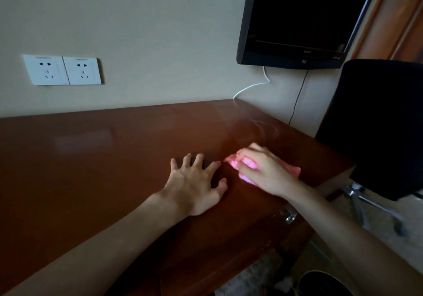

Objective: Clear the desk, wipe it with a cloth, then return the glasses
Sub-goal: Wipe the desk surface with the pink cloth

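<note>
A glossy brown wooden desk (103, 158) fills the lower left of the view. My right hand (265, 169) presses a crumpled pink cloth (248, 164) onto the desk near its right end, fingers curled over it. My left hand (196, 181) lies flat on the desk just left of the cloth, palm down with fingers spread, holding nothing. Faint wipe streaks show on the surface beyond the cloth. No glasses are in view.
A black monitor (297, 21) hangs on the wall above the desk's far right corner, with a white cable (251, 87) and a thin black one below. A black office chair (377, 124) stands right of the desk. Two wall sockets (63, 70) sit at left. A dark bin (325, 282) is on the floor.
</note>
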{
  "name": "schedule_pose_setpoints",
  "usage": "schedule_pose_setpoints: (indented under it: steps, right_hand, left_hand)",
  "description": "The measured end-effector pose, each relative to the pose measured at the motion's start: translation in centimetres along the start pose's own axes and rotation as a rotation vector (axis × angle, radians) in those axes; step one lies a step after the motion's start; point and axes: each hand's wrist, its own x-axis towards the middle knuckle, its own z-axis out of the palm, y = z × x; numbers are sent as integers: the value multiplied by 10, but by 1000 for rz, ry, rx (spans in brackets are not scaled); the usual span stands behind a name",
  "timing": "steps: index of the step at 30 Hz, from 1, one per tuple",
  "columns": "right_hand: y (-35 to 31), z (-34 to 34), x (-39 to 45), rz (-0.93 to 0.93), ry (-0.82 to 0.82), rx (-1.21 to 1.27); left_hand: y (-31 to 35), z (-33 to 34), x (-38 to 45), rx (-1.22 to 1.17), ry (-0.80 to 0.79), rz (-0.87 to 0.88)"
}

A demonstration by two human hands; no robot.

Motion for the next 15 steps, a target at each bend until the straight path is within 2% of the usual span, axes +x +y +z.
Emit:
schedule_pose_setpoints:
  steps: [4,9,12,15]
  right_hand:
    - [-11,16,26,116,40,-101]
    - [-19,7,-12,-44,6,-101]
    - [-2,12,15,-16,9,-97]
    - [21,30,81,58,64,-140]
  left_hand:
    - [-4,-9,0,21,-38,7]
    - [-15,-19,27,163,58,109]
    - [-35,-18,83,199,28,40]
    - [-57,-15,146,193,-47,-60]
